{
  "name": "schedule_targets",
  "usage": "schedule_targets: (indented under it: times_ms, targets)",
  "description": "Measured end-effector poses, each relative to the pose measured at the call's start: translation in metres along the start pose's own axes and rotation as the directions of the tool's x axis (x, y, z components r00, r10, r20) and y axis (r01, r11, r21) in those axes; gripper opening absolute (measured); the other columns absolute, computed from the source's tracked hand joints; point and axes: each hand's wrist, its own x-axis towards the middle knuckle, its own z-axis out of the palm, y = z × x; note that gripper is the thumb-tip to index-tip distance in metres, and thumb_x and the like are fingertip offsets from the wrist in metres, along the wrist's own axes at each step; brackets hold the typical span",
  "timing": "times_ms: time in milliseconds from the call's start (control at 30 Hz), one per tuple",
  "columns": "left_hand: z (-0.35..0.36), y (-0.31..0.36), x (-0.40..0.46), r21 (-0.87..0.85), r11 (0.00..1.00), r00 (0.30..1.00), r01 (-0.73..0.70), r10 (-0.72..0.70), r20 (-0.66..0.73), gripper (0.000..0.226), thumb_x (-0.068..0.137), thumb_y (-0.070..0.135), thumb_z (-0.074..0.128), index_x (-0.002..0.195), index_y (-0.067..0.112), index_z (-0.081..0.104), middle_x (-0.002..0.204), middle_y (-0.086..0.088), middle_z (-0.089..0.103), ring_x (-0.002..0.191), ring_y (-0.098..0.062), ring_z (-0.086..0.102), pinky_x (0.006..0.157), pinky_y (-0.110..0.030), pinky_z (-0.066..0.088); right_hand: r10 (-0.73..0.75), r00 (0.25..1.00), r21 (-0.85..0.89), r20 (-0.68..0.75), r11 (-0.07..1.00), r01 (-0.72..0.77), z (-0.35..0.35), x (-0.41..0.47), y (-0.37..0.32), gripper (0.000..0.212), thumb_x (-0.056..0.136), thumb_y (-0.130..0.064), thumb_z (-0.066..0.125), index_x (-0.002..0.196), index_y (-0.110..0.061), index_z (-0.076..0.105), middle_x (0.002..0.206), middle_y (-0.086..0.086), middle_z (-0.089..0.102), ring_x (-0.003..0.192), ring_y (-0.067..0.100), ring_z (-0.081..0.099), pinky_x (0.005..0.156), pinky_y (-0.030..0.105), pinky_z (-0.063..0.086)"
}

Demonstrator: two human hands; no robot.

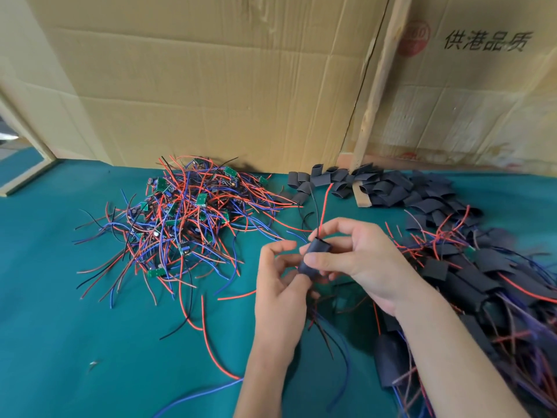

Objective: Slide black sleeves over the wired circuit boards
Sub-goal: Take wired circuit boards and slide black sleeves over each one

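Note:
Both hands meet over the green table (pixel 90 312) at centre. My right hand (pixel 358 257) pinches a black sleeve (pixel 315 254) between thumb and fingers; red and black wires stick out of its top. My left hand (pixel 280 285) grips the sleeve's lower end, where more wires hang down. The board inside is hidden. A tangled heap of bare green circuit boards with red, blue and black wires (pixel 180 218) lies to the left. Loose black sleeves (pixel 379 185) lie at the back right. Sleeved boards (pixel 488 282) are heaped at the right.
Cardboard sheets (pixel 211 86) stand upright along the back of the table, with a wooden strip (pixel 379 86) between them. A small wood block (pixel 361 197) lies among the loose sleeves. Stray wires trail across the cloth near my forearms.

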Motion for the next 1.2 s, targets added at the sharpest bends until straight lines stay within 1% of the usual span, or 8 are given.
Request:
schedule_targets:
  times_ms: [133, 233, 333, 433, 600, 767, 1000, 1200]
  targets:
    - [-0.002, 0.001, 0.000, -0.102, 0.994, 0.999, 0.039, -0.037, 0.022, 0.047, 0.068, 0.000, 0.048, 0.111, 0.015, 0.051, 0.110, -0.019, 0.067, 0.074, -0.025, 0.067, 0.062, -0.029, 0.052, 0.012, 0.999, -0.053, -0.032, 0.998, -0.014, 0.000, 0.001, 0.004, 0.024, 0.078, -0.004, 0.083, 0.090, -0.013, 0.065, 0.081, 0.014, 0.077, 0.055, 0.017, 0.055, 0.052, 0.023, 0.043]
    - [-0.003, 0.001, 0.000, -0.151, 0.986, 0.994, 0.073, -0.059, 0.095, 0.047, 0.069, 0.000, 0.051, 0.114, 0.014, 0.052, 0.109, -0.016, 0.069, 0.084, -0.030, 0.069, 0.075, -0.035, 0.055, -0.013, 0.996, -0.038, -0.094, 0.999, 0.009, -0.005, 0.002, 0.004, 0.022, 0.077, -0.001, 0.082, 0.089, -0.011, 0.066, 0.070, 0.008, 0.073, 0.050, 0.015, 0.052, 0.049, 0.022, 0.041]
    - [-0.002, 0.000, 0.000, -0.180, 0.978, 0.987, 0.101, -0.076, 0.138, 0.048, 0.071, -0.004, 0.058, 0.117, 0.009, 0.052, 0.101, -0.014, 0.067, 0.095, -0.037, 0.072, 0.086, -0.040, 0.058, -0.045, 0.984, 0.063, -0.173, 0.996, 0.056, -0.012, 0.003, 0.001, 0.023, 0.076, 0.002, 0.082, 0.089, -0.008, 0.066, 0.072, 0.011, 0.072, 0.047, 0.014, 0.049, 0.046, 0.020, 0.038]
    - [0.001, -0.001, -0.001, -0.158, 0.980, 0.984, 0.125, -0.103, 0.144, 0.042, 0.078, -0.010, 0.068, 0.114, 0.005, 0.055, 0.090, -0.009, 0.067, 0.089, -0.036, 0.074, 0.079, -0.035, 0.060, -0.085, 0.966, 0.137, -0.244, 0.983, 0.121, -0.017, 0.003, -0.003, 0.022, 0.075, 0.002, 0.081, 0.090, -0.008, 0.066, 0.077, 0.019, 0.071, 0.046, 0.013, 0.047, 0.046, 0.020, 0.037]
    - [-0.001, -0.002, -0.002, -0.157, 0.977, 0.985, 0.147, -0.130, 0.111, 0.012, 0.092, -0.006, 0.063, 0.098, 0.004, 0.064, 0.083, -0.015, 0.070, 0.071, -0.025, 0.072, 0.066, -0.028, 0.059, -0.099, 0.967, 0.136, -0.233, 0.982, 0.133, -0.017, 0.001, -0.005, 0.022, 0.078, 0.002, 0.079, 0.094, -0.007, 0.067, 0.095, 0.030, 0.072, 0.053, 0.016, 0.048, 0.050, 0.021, 0.039]
    - [-0.004, -0.002, 0.001, -0.158, 0.978, 0.986, 0.136, -0.118, 0.120, 0.015, 0.094, -0.003, 0.061, 0.104, 0.000, 0.071, 0.086, -0.012, 0.073, 0.066, -0.018, 0.068, 0.064, -0.022, 0.054, -0.098, 0.993, 0.086, -0.070, 0.991, 0.104, -0.019, -0.002, -0.005, 0.023, 0.081, 0.003, 0.076, 0.099, -0.008, 0.067, 0.099, 0.017, 0.078, 0.076, 0.026, 0.055, 0.055, 0.021, 0.044]
    - [-0.003, -0.002, 0.000, -0.235, 0.957, 0.982, 0.169, -0.142, 0.125, 0.022, 0.086, 0.005, 0.068, 0.105, -0.005, 0.065, 0.084, -0.018, 0.071, 0.063, -0.020, 0.068, 0.059, -0.023, 0.054, -0.166, 0.986, -0.024, -0.028, 0.986, 0.166, -0.020, -0.006, -0.010, 0.042, 0.067, -0.018, 0.084, 0.103, -0.006, 0.068, 0.097, 0.015, 0.078, 0.074, 0.018, 0.067, 0.055, 0.023, 0.049]
    - [-0.006, 0.001, 0.000, -0.251, 0.957, 0.986, 0.146, -0.120, 0.117, 0.033, 0.080, 0.011, 0.079, 0.104, 0.004, 0.057, 0.080, -0.019, 0.071, 0.061, -0.024, 0.069, 0.057, -0.024, 0.054, -0.137, 0.990, -0.015, -0.018, 0.990, 0.137, -0.012, -0.004, -0.008, 0.039, 0.068, -0.019, 0.085, 0.101, -0.005, 0.069, 0.093, 0.028, 0.074, 0.058, 0.018, 0.057, 0.052, 0.024, 0.048]
